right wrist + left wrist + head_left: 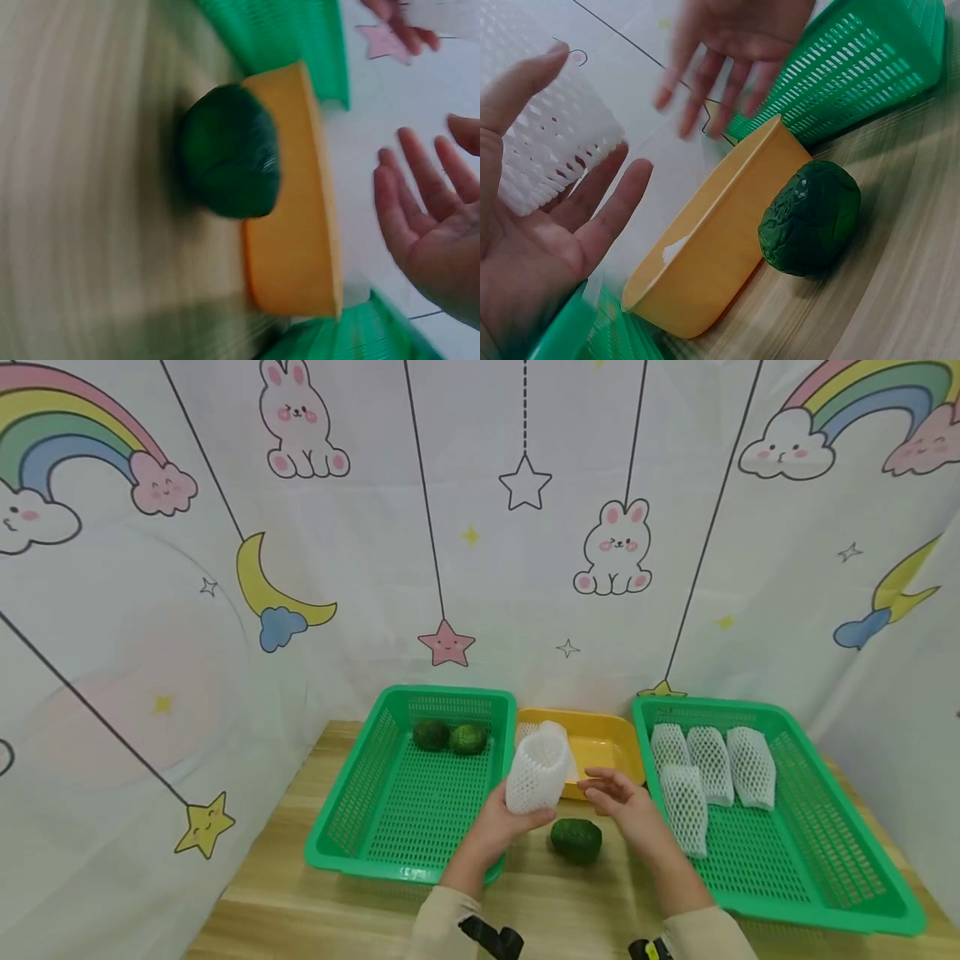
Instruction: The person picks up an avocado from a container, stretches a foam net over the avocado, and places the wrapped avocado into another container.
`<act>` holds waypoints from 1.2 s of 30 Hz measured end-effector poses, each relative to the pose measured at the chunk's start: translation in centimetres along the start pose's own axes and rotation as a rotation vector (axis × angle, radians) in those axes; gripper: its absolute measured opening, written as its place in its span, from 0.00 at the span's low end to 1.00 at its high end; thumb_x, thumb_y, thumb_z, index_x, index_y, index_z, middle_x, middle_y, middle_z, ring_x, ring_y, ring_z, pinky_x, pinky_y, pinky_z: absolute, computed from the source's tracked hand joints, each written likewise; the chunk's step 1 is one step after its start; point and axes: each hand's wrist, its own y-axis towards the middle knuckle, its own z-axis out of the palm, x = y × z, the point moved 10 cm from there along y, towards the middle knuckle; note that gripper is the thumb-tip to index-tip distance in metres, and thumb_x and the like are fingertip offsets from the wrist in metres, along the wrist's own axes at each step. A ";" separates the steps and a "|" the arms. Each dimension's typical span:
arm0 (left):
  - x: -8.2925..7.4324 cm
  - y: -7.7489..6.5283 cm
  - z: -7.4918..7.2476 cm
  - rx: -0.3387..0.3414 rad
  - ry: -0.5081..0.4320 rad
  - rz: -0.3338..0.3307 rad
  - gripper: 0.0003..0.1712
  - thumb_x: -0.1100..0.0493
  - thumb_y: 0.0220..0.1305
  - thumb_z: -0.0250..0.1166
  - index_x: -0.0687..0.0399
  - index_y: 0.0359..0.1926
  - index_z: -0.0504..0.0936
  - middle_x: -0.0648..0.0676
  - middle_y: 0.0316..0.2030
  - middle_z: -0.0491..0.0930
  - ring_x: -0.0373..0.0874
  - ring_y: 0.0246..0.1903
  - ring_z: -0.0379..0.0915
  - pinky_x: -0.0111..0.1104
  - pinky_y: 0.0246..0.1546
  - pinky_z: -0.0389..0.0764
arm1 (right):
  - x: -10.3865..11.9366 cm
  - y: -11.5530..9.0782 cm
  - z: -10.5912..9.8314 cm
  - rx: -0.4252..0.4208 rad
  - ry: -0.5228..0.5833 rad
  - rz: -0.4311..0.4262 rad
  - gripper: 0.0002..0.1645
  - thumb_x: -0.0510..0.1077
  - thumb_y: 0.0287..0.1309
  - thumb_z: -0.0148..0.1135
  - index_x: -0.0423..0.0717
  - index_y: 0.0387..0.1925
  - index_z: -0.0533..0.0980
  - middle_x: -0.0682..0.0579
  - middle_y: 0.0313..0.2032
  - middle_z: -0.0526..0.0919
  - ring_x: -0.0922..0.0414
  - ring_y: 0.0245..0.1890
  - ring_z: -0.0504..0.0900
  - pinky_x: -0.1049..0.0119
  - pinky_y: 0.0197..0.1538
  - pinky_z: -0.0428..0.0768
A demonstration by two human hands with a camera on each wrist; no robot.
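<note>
My left hand (497, 828) grips a white foam net sleeve (537, 772), tilted up with its round mouth showing. In the left wrist view the thumb lies along one side of the mesh (547, 135) and the fingers behind it. A little to the right, my right hand (633, 817) is raised with loosely spread fingers and nothing in them; its palm shows in the right wrist view. Below and between both hands, a dark green wrinkled avocado (576, 841) lies on the wooden table, in front of the yellow tray (622, 747).
At left stands a green basket (408, 810) with two avocados (450, 737) near its back. A second green basket (780, 852) at right holds several net-wrapped pieces (712, 764). White foam nets lie in the yellow tray's left part. A patterned white curtain (525, 568) closes off the back.
</note>
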 end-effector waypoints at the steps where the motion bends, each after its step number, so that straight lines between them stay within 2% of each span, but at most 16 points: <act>1: 0.0 0.0 0.0 0.003 0.008 -0.001 0.35 0.61 0.52 0.71 0.62 0.59 0.67 0.57 0.48 0.74 0.49 0.48 0.71 0.41 0.46 0.73 | -0.8 0.1 0.2 0.016 -0.076 0.015 0.22 0.41 0.62 0.57 0.38 0.56 0.69 0.40 0.51 0.76 0.47 0.51 0.74 0.53 0.51 0.74; 5: 0.0 0.0 0.1 0.016 0.007 -0.016 0.34 0.58 0.52 0.71 0.62 0.58 0.68 0.57 0.48 0.75 0.49 0.48 0.71 0.41 0.47 0.73 | -3.4 -0.2 1.5 0.082 -0.368 0.037 0.28 0.38 0.53 0.65 0.40 0.57 0.70 0.41 0.56 0.71 0.41 0.59 0.64 0.44 0.56 0.66; 8: -0.1 0.0 0.2 0.024 0.000 -0.009 0.35 0.59 0.52 0.71 0.61 0.59 0.67 0.57 0.49 0.74 0.49 0.49 0.71 0.41 0.48 0.73 | -5.0 -0.6 2.2 0.101 -0.483 0.062 0.38 0.36 0.45 0.70 0.38 0.59 0.66 0.37 0.59 0.65 0.38 0.60 0.59 0.40 0.56 0.62; 12: -0.1 0.1 0.2 0.020 -0.011 -0.007 0.37 0.62 0.52 0.71 0.59 0.62 0.65 0.58 0.51 0.73 0.49 0.49 0.71 0.40 0.48 0.73 | -6.1 -0.8 2.5 0.074 -0.507 0.091 0.45 0.29 0.38 0.69 0.33 0.60 0.60 0.31 0.55 0.66 0.36 0.55 0.66 0.42 0.53 0.66; 15: 0.0 0.2 0.1 0.012 -0.024 -0.011 0.39 0.64 0.51 0.71 0.59 0.63 0.63 0.58 0.50 0.73 0.49 0.49 0.71 0.39 0.47 0.74 | -6.3 -0.7 2.5 0.052 -0.483 0.113 0.43 0.27 0.38 0.67 0.32 0.58 0.59 0.31 0.51 0.69 0.36 0.51 0.70 0.43 0.51 0.68; 18: 0.0 0.2 0.0 0.008 -0.034 -0.003 0.40 0.64 0.51 0.71 0.59 0.63 0.62 0.57 0.49 0.73 0.49 0.47 0.71 0.39 0.45 0.75 | -6.0 -0.6 2.5 0.042 -0.444 0.122 0.40 0.25 0.39 0.66 0.33 0.56 0.58 0.31 0.51 0.69 0.36 0.51 0.70 0.44 0.50 0.69; 21: 0.0 0.2 0.0 0.021 -0.053 0.006 0.40 0.65 0.50 0.71 0.59 0.63 0.61 0.57 0.48 0.72 0.48 0.45 0.71 0.39 0.43 0.76 | -4.7 -0.6 2.2 0.023 -0.391 0.090 0.38 0.24 0.39 0.65 0.32 0.54 0.58 0.30 0.52 0.68 0.37 0.51 0.69 0.45 0.50 0.70; 25: 0.1 0.3 0.4 0.050 -0.091 0.007 0.40 0.65 0.51 0.71 0.60 0.62 0.60 0.58 0.46 0.73 0.47 0.43 0.73 0.39 0.39 0.78 | -1.5 -0.5 0.7 -0.040 -0.395 0.022 0.35 0.28 0.42 0.65 0.32 0.52 0.59 0.31 0.52 0.68 0.39 0.50 0.70 0.47 0.50 0.70; 28: 0.2 0.3 0.5 0.054 -0.108 0.000 0.40 0.64 0.51 0.71 0.61 0.62 0.60 0.58 0.45 0.74 0.47 0.40 0.75 0.39 0.37 0.79 | 1.4 -0.2 -0.9 -0.083 -0.387 0.009 0.36 0.33 0.48 0.65 0.33 0.56 0.57 0.32 0.55 0.64 0.38 0.52 0.68 0.46 0.51 0.69; 32: 0.2 0.3 0.4 0.047 -0.100 -0.010 0.39 0.64 0.51 0.71 0.60 0.62 0.61 0.58 0.45 0.74 0.47 0.38 0.76 0.39 0.35 0.79 | 5.6 0.1 -2.6 -0.107 -0.312 0.010 0.39 0.40 0.56 0.62 0.36 0.61 0.51 0.34 0.61 0.58 0.37 0.57 0.62 0.47 0.51 0.70; 36: 0.1 0.4 0.4 0.051 -0.098 0.002 0.39 0.64 0.51 0.71 0.60 0.62 0.61 0.58 0.44 0.74 0.47 0.38 0.76 0.39 0.34 0.80 | 9.9 0.1 -3.2 -0.101 -0.283 -0.060 0.39 0.45 0.59 0.61 0.37 0.61 0.49 0.36 0.61 0.60 0.41 0.57 0.62 0.51 0.50 0.69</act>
